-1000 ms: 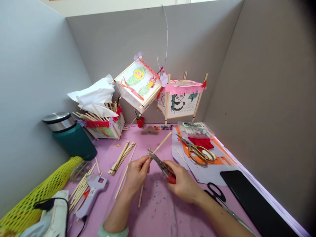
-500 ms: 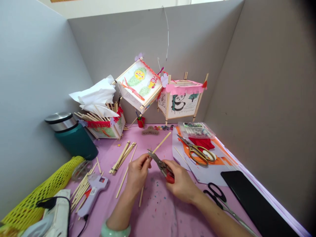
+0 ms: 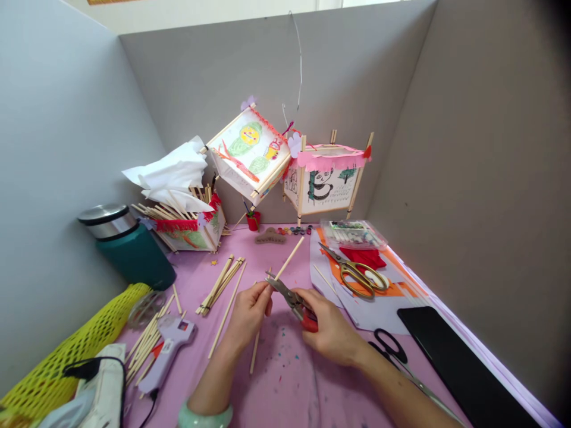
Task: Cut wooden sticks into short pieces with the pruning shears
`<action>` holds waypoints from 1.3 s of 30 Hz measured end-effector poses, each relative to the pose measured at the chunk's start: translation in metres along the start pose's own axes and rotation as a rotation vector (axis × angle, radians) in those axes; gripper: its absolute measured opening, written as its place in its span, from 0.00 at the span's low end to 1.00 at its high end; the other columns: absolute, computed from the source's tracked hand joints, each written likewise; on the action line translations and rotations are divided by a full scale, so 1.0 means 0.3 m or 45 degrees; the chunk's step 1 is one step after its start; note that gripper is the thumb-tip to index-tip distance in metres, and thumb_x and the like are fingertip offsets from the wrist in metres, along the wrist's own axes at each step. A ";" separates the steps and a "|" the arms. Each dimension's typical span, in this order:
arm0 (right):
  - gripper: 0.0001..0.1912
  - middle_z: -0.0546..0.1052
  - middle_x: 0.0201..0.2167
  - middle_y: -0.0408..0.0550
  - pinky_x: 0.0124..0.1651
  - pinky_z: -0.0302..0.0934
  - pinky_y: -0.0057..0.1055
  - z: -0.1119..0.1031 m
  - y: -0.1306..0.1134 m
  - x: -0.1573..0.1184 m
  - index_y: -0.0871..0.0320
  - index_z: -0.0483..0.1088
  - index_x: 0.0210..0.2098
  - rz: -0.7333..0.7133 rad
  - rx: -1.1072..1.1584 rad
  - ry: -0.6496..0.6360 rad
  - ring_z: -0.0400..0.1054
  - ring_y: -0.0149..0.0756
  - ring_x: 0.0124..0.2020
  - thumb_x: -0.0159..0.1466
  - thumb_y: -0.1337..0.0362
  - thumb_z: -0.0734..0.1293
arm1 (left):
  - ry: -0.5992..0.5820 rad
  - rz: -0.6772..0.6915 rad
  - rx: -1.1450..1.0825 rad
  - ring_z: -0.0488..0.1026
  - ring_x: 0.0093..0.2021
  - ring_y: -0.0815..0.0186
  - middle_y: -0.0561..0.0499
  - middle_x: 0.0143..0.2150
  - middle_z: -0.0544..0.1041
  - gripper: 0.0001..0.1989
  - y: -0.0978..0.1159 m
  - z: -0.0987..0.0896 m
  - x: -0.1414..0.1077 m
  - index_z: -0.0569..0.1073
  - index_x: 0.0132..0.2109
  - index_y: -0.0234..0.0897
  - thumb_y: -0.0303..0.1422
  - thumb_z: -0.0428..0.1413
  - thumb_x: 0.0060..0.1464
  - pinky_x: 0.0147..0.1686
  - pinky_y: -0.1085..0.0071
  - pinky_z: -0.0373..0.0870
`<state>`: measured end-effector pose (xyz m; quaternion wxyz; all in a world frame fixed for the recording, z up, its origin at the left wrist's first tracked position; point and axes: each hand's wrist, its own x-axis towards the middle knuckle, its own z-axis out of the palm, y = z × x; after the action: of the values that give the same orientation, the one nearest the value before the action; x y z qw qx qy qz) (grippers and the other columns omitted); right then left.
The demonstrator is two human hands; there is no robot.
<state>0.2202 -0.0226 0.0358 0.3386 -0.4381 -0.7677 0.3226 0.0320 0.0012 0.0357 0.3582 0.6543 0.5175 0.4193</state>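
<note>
My left hand (image 3: 248, 310) pinches a thin wooden stick (image 3: 289, 258) that points up and away to the right. My right hand (image 3: 331, 328) is closed round the red handles of pruning shears (image 3: 288, 297), whose metal blades straddle the stick just beyond my left fingertips. Under my left hand another stick (image 3: 254, 352) lies on the table, partly hidden. To the left rest a single long stick (image 3: 226, 312) and bundles of sticks (image 3: 222, 286) tied with black bands.
At left stand a purple glue gun (image 3: 167, 356), loose sticks (image 3: 145, 345) and a teal bottle (image 3: 129, 252). Paper lanterns (image 3: 332, 184) are at the back. Gold-handled scissors (image 3: 357, 276), black-handled scissors (image 3: 392, 351) and a black slab (image 3: 459, 362) lie at right.
The stick and the shears have shifted slightly; the stick's far end now stands a little further left and steeper. Both hands keep their grip. The whole view has moved slightly.
</note>
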 end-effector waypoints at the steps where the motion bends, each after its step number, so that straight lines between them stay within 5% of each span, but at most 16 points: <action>1: 0.31 0.70 0.42 0.46 0.46 0.60 0.32 -0.004 0.000 0.000 0.56 0.64 0.49 0.000 0.014 -0.011 0.65 0.37 0.43 0.45 0.77 0.61 | -0.005 0.000 -0.001 0.59 0.21 0.71 0.57 0.17 0.63 0.19 0.002 0.000 0.000 0.67 0.25 0.36 0.43 0.46 0.59 0.25 0.75 0.55; 13: 0.30 0.71 0.43 0.48 0.46 0.59 0.32 -0.014 -0.008 -0.003 0.56 0.65 0.48 0.009 0.053 -0.011 0.65 0.38 0.43 0.45 0.77 0.60 | 0.054 0.103 0.145 0.60 0.21 0.71 0.57 0.18 0.61 0.16 0.012 0.000 -0.003 0.68 0.26 0.36 0.39 0.47 0.58 0.24 0.76 0.55; 25: 0.23 0.70 0.32 0.43 0.34 0.56 0.28 0.012 -0.007 0.015 0.58 0.68 0.40 0.015 -0.100 0.031 0.62 0.33 0.31 0.45 0.78 0.60 | 0.123 0.122 0.254 0.61 0.20 0.71 0.56 0.19 0.64 0.15 0.012 -0.001 -0.005 0.72 0.30 0.35 0.38 0.47 0.58 0.24 0.76 0.55; 39: 0.27 0.71 0.45 0.48 0.49 0.59 0.34 -0.020 -0.026 -0.007 0.55 0.65 0.52 0.047 0.049 0.008 0.66 0.38 0.45 0.52 0.72 0.66 | 0.211 0.227 0.293 0.65 0.22 0.70 0.55 0.21 0.69 0.13 0.002 0.019 -0.016 0.75 0.39 0.36 0.37 0.47 0.59 0.26 0.77 0.59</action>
<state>0.2222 -0.0264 0.0448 0.3436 -0.4465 -0.7520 0.3422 0.0370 -0.0038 0.0333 0.1984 0.6975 0.5297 0.4399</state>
